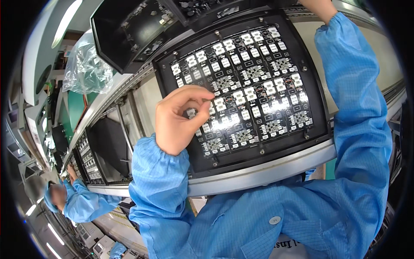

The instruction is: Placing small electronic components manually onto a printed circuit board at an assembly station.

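My left hand point(179, 118) is over the left part of a dark circuit board panel point(252, 90), its thumb and index fingertip brought together in a pinch beside the white connectors point(220, 103). Anything between those fingertips is too small to make out. A whitish piece point(191, 113) shows inside the curl of the fingers; whether it is held or sits on the board, I cannot tell. The panel lies in a black frame carrier point(276, 146) and bears rows of white connectors and small chips. My right hand point(319, 7) reaches past the far right corner, its fingers cut off by the picture's edge.
Black bins point(129, 36) with loose small parts stand beyond the carrier. A metal rail point(267, 166) runs along its near side. At the left hang clear plastic bags point(86, 67). Farther down the line, a person in blue point(88, 203) works at another board carrier point(89, 162).
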`<state>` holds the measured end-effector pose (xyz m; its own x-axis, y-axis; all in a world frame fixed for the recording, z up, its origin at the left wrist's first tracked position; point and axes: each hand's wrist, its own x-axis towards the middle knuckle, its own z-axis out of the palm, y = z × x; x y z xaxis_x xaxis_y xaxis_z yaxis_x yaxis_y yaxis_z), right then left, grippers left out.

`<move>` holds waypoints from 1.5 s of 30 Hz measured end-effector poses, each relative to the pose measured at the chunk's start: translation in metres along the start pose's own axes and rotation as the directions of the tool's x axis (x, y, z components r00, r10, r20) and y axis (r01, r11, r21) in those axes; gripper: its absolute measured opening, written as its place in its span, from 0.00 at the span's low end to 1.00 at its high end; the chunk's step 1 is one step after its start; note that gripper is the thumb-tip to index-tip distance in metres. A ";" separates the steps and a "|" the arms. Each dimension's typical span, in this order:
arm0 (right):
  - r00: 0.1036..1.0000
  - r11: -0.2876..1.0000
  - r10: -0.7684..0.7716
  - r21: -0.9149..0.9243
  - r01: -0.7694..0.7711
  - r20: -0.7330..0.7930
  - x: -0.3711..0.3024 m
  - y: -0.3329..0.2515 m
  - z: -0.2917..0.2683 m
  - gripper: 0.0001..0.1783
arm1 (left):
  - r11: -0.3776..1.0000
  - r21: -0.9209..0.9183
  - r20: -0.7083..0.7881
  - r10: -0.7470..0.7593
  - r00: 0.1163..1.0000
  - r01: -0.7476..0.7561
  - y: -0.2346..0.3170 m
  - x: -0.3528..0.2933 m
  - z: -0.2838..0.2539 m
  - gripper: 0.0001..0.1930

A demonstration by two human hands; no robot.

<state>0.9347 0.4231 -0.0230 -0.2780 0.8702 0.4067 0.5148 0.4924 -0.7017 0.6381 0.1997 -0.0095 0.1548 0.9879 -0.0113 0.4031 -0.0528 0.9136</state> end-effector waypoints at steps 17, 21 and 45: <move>1.000 0.997 -0.008 -0.077 0.008 -0.005 -0.002 -0.003 -0.004 0.06 | 0.986 0.139 0.052 -0.103 0.993 0.095 0.004 -0.004 -0.009 0.08; 0.998 0.999 0.051 -0.006 -0.050 0.032 -0.001 -0.004 0.000 0.06 | 0.994 -0.018 0.029 -0.108 0.994 0.109 0.003 -0.007 -0.007 0.10; 0.998 0.999 0.041 0.009 -0.041 0.038 0.004 0.006 0.001 0.06 | 0.929 0.335 0.060 0.147 0.987 -0.159 -0.009 -0.001 0.004 0.22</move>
<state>0.9353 0.4298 -0.0261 -0.2876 0.8895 0.3551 0.5187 0.4563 -0.7229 0.6376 0.1986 -0.0190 0.2667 0.9587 0.0986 0.6519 -0.2548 0.7142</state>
